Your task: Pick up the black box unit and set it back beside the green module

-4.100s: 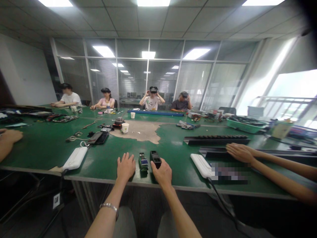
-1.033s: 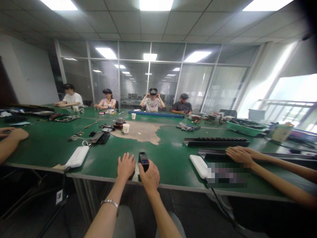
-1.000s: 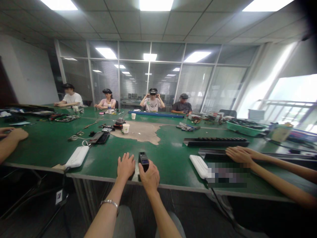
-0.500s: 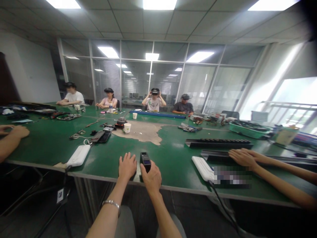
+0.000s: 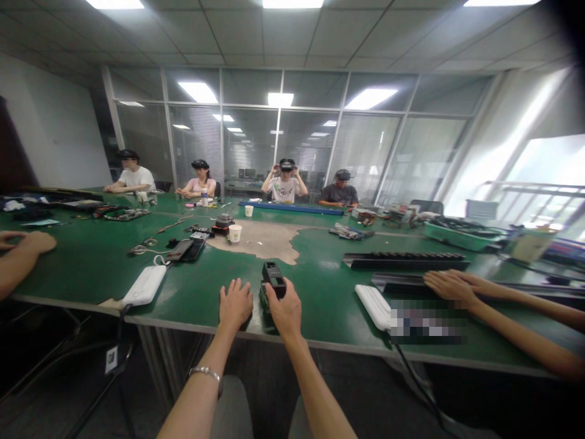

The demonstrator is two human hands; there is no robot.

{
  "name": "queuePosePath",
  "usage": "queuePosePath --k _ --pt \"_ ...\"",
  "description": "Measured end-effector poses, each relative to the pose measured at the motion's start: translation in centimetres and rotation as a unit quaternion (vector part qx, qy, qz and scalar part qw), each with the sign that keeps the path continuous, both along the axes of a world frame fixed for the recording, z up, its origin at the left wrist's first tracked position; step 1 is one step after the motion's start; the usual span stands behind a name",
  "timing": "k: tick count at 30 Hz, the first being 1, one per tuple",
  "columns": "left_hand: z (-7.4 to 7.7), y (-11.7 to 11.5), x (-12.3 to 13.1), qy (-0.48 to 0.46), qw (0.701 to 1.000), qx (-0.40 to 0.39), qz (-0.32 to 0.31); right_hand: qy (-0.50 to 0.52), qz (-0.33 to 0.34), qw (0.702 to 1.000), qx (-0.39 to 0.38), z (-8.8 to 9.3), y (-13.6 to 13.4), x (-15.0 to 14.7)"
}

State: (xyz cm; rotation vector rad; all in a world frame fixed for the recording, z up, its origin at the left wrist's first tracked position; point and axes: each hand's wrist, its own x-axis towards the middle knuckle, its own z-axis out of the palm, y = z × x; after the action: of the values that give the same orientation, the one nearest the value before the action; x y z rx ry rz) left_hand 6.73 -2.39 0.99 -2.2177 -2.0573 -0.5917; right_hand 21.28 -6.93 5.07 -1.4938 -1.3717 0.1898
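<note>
My right hand (image 5: 287,308) grips a black box-shaped module (image 5: 273,277) near the front edge of the green table (image 5: 320,305). The thumb lies on its near left side and the fingers wrap round its right. The module is tilted, with dark recesses along its upper face. On its left side a green strip like a circuit board shows; its underside is hidden. My left hand (image 5: 236,305) rests palm down on the table to the left of the module, fingers stretched out and holding nothing.
A white power bank-like block (image 5: 145,285) lies to the left, another white block (image 5: 373,306) to the right. Beyond are paper cups (image 5: 234,233) and black rails (image 5: 406,261). A co-worker's hands (image 5: 450,286) rest at right; another person's hand (image 5: 34,242) is at left.
My right hand has tilted and raised the module, so more of its recessed face and the green strip show. My left hand stays in place.
</note>
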Motion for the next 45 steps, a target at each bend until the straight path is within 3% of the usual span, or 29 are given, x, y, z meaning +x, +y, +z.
queuePosePath --k 4,7,20,30,37,45 --pt "-0.2 0.0 0.0 0.003 1.000 0.005 -0.001 0.004 -0.013 1.000 0.017 1.2 0.2 1.4" --pt "-0.2 0.1 0.1 0.008 1.000 0.004 0.001 0.010 -0.027 0.999 0.026 1.0 0.3 2.5" --pt "-0.3 0.2 0.1 0.011 1.000 0.008 0.001 -0.044 -0.059 0.997 -0.022 -3.6 1.2 6.1" --pt "-0.2 0.3 0.1 0.012 1.000 -0.006 0.003 -0.128 -0.066 0.989 -0.044 -4.7 1.4 6.2" --pt "-0.3 0.3 0.1 0.012 1.000 0.001 0.004 -0.149 -0.073 0.984 -0.060 -4.3 1.0 6.0" --pt "-0.2 0.2 0.2 0.016 1.000 0.001 0.003 -0.128 -0.097 0.986 -0.039 -5.3 1.3 6.0"
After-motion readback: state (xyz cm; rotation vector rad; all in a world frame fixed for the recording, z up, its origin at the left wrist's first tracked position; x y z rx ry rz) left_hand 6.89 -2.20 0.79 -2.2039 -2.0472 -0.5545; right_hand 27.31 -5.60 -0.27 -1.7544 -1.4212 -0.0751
